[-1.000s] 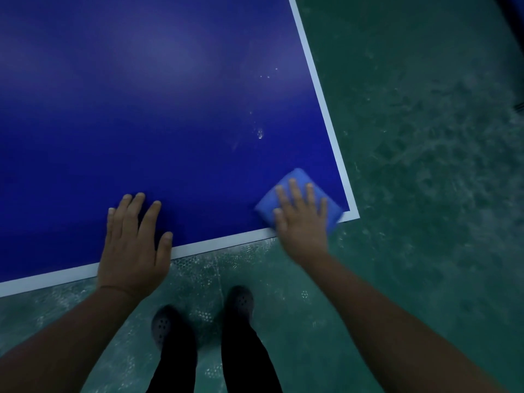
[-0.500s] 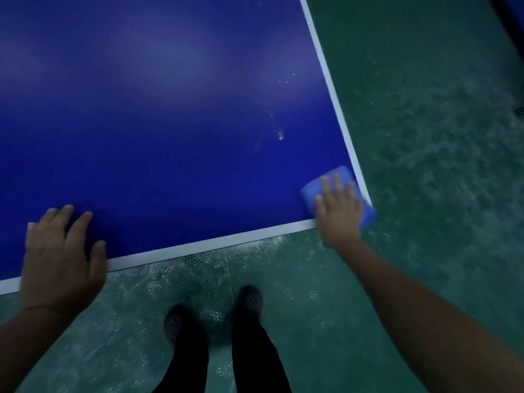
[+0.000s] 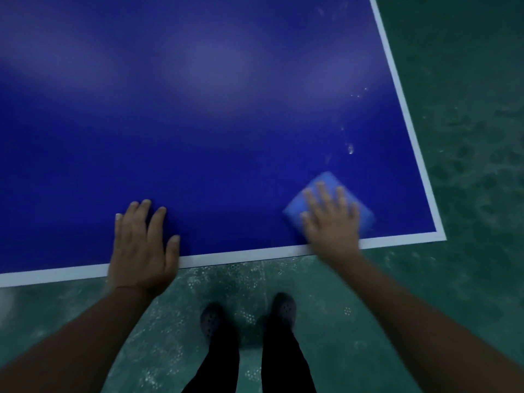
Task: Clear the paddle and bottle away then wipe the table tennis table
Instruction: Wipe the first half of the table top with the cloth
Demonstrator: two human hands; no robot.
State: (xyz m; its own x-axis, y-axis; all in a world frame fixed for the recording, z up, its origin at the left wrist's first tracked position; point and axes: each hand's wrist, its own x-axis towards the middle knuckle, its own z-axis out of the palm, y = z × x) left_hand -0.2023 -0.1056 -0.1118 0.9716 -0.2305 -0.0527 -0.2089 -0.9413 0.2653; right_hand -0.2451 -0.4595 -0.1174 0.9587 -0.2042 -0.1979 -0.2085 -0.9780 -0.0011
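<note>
1. Green, scuffed flooring surrounds the table tennis table, whose dark blue top with white border lines fills most of the head view. Its near edge and right edge meet at the near right corner.
2. No paddle or bottle shows on the visible part of the top, so the clearing step is judged done and wiping is in hand.
3. Cloth: a light blue folded pad lying flat on the top, just inside the near right corner, close to the near edge line. It sits diamond-wise, one corner pointing away from the person.
4. Right hand: laid palm-down on the cloth, fingers straight and slightly spread, pressing it onto the top without curling round it. The hand is blurred, so exact finger contact is uncertain.
5. Left hand: flat on the top across the near edge, well apart from the cloth, fingers extended, holding nothing. It appears to serve as a brace.
6. Water drops: a small trail of pale specks lies just beyond the cloth, directly ahead of the right fingertips, running away roughly parallel to the right edge.
7. Judgement: the right hand is the nearer one; the next stroke calls for pushing the cloth away from the near edge over the specks.
</note>
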